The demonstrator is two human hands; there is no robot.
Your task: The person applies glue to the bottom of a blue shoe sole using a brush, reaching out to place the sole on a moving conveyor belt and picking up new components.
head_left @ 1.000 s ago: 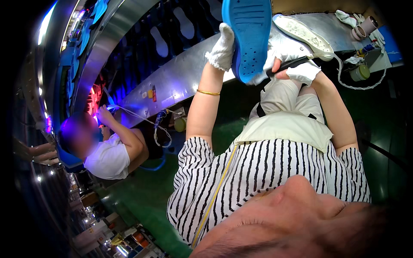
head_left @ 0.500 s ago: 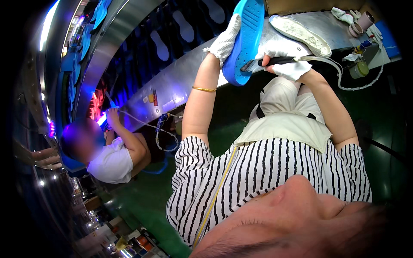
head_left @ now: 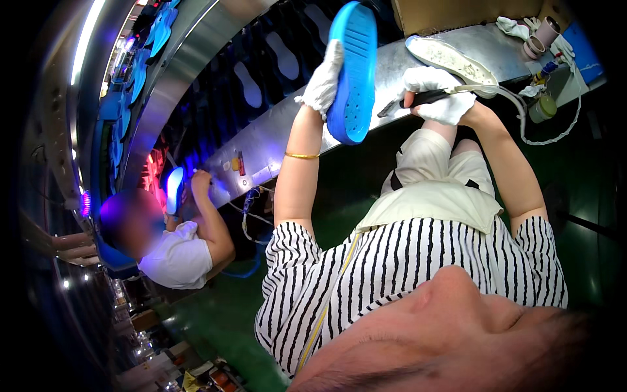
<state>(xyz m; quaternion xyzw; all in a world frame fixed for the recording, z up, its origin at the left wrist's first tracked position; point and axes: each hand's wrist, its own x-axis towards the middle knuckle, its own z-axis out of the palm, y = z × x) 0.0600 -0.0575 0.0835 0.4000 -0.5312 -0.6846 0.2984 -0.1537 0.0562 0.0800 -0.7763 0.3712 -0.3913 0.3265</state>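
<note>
Step in hand, my read: brush work on the blue sole [head_left: 356, 72], between strokes, bristles off the surface. Clock is as the view shows, 12 up.

Left hand [head_left: 324, 81], white glove: gripping the blue sole by its 9 o'clock edge, long axis roughly 12 to 6, holed and grooved face turned to the camera. Sole is held up in front of the desk [head_left: 274, 121], not lying on it.

Right hand [head_left: 444, 98], gloved with fingertips bare: wrapped round the black-handled brush [head_left: 428, 97]. Brush tip points to about 8 o'clock, just beside the sole's lower part, not touching. White tube [head_left: 509, 95] trails off at 3 o'clock.

White sole [head_left: 450, 55] lies on the desk at 12 o'clock from the right hand; nothing gripping it. Co-worker [head_left: 179, 255] at 8 o'clock, well apart.

Next stroke would call for: left hand steady, tip brought in toward 9 o'clock, light even pressure along the rim, tube slack. Can't tell if the sole is already coated.
</note>
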